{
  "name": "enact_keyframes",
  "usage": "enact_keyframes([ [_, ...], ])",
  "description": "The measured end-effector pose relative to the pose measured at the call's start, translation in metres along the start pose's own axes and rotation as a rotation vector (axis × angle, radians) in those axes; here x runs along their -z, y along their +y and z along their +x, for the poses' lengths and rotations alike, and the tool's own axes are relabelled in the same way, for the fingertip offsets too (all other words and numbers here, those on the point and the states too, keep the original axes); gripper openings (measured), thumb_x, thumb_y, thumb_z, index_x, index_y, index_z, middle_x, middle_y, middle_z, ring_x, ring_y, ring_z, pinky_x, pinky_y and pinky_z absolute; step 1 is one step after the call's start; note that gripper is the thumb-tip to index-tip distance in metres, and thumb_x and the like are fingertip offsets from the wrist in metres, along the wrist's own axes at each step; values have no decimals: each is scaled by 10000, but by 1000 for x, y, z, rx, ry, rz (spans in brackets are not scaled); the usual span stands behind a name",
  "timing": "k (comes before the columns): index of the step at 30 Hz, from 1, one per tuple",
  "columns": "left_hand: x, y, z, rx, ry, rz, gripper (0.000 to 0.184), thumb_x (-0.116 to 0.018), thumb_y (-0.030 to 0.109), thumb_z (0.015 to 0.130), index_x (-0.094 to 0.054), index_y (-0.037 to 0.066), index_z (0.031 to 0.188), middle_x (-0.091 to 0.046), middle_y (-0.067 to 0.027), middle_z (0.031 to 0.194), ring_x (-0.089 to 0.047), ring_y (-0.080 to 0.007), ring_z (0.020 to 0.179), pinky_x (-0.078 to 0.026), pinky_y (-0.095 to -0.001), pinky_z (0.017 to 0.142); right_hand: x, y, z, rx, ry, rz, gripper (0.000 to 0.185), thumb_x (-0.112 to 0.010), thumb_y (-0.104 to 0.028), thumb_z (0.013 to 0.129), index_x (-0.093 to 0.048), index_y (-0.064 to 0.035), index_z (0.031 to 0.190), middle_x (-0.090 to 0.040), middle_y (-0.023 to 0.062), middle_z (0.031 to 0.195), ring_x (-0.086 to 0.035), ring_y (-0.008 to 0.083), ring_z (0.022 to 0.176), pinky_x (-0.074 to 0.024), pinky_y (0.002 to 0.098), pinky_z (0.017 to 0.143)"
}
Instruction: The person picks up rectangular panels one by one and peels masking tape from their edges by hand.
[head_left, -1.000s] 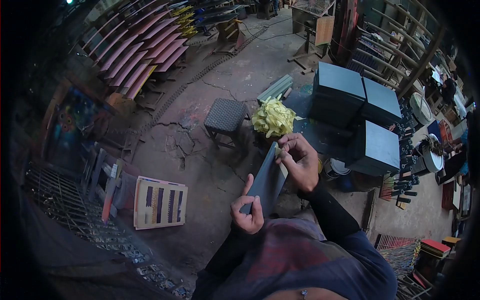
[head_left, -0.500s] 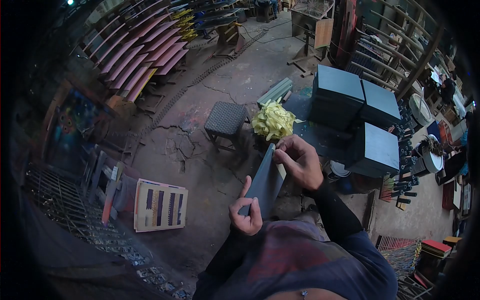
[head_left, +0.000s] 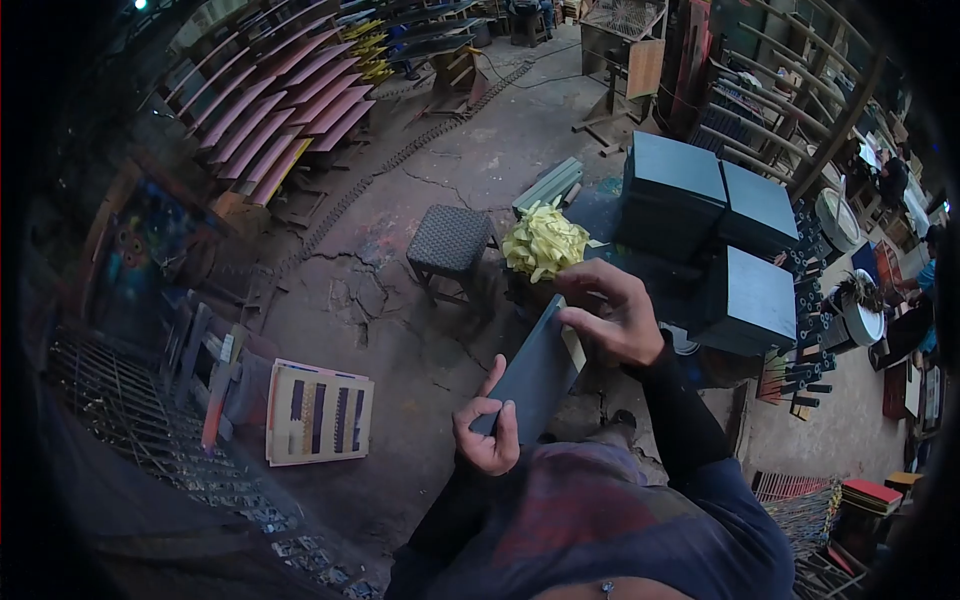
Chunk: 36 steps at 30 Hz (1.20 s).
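Observation:
My left hand [head_left: 487,432] grips the lower left end of a flat dark grey panel [head_left: 533,372], with the thumb on top and a finger along its edge. At the panel's upper right corner, my right hand [head_left: 620,312] is curled, its thumb against a pale yellow strip of tape [head_left: 573,350] on the panel's edge. The exact hold of the right fingertips is partly hidden. Just beyond the hands sits a crumpled heap of pale yellow tape strips [head_left: 545,240].
Stacks of grey panels [head_left: 762,300] stand on the right. A woven-top stool [head_left: 447,240] is ahead. Lower left lies a board with patterned strips [head_left: 320,412]. Racks of pink panels [head_left: 290,110] fill the upper left. People work at the far right.
My right hand has shifted slightly right and its index finger has lifted away from the panel's tip. The panel has turned a little, showing more of its face and the pale strip.

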<state>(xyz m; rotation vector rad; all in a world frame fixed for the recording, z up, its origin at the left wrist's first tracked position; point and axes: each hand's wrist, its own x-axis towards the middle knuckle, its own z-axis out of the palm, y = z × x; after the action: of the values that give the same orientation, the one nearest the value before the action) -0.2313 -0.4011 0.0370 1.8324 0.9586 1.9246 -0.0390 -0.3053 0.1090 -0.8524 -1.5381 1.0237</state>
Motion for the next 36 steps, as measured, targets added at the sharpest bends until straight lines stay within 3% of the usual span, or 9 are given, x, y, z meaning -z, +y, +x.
enact_keyframes([
  [2, -1, 1, 2, -9, -18, -17, 197, -513, -51, 868, -376, 7, 997, -505, -410, 1166, -548, -434, 1138, -443, -369, 935, 5, -6, 6, 133, -188, -210, 271, -757, -87, 767, -625, 7, 983, -649, 82, 892, -624, 135, 786, -491, 261, 687],
  [3, 0, 1, 1, 6, -21, -32, 199, -511, -54, 866, -375, 8, 998, -512, -407, 1158, -545, -433, 1142, -445, -371, 933, 4, -4, 7, 136, -162, -152, 210, -755, -84, 764, -642, 6, 917, -646, 86, 862, -630, 145, 772, -491, 269, 674],
  [9, 2, 6, 1, 71, -17, -84, 213, -495, -16, 884, -348, 31, 1033, -471, -425, 1213, -499, -360, 1205, -398, -357, 977, 6, 4, 11, 274, -183, -151, 130, -714, -55, 790, -644, 10, 878, -644, 97, 808, -636, 190, 728, -491, 283, 646],
  [13, 3, 7, 1, 106, -10, -87, 219, -497, -13, 883, -347, 33, 1036, -470, -417, 1224, -506, -335, 1193, -397, -353, 975, 1, 7, 8, 310, -138, -161, 100, -685, -45, 814, -645, 8, 889, -641, 93, 788, -621, 170, 697, -484, 272, 638],
  [15, 4, 7, 1, 120, -8, -91, 219, -496, -11, 885, -346, 33, 1037, -471, -415, 1226, -507, -330, 1189, -396, -354, 975, 1, 5, 5, 143, -119, -181, 91, -672, -41, 828, -645, 10, 898, -638, 87, 773, -601, 146, 678, -473, 259, 627],
  [21, 2, 6, 0, 124, -3, -112, 219, -496, -2, 888, -346, 32, 1045, -472, -409, 1230, -510, -322, 1182, -390, -356, 978, 1, 17, 0, 11, -115, -82, 133, -688, -86, 833, -653, 14, 914, -648, 83, 778, -595, 136, 664, -473, 251, 626],
  [31, -1, 6, 1, 144, 1, -125, 211, -490, 4, 892, -345, 27, 1043, -463, -418, 1232, -500, -334, 1195, -382, -361, 984, -4, 18, -2, 197, -28, -247, 89, -657, -57, 840, -643, 20, 882, -667, 118, 819, -640, 171, 730, -492, 287, 665],
  [34, -1, 5, 1, 139, 7, -109, 214, -493, 2, 891, -344, 27, 1042, -462, -418, 1233, -499, -333, 1197, -383, -359, 984, -5, 19, -3, 168, -21, -258, 85, -630, -36, 858, -646, 29, 911, -666, 92, 850, -620, 152, 765, -479, 272, 692],
  [36, 1, 3, 0, 135, 1, -115, 215, -495, 3, 891, -344, 27, 1042, -464, -419, 1230, -500, -335, 1196, -385, -358, 982, -2, 18, -3, 6, -74, -168, 94, -608, -34, 870, -639, 33, 929, -662, 83, 855, -611, 139, 776, -480, 272, 704],
])
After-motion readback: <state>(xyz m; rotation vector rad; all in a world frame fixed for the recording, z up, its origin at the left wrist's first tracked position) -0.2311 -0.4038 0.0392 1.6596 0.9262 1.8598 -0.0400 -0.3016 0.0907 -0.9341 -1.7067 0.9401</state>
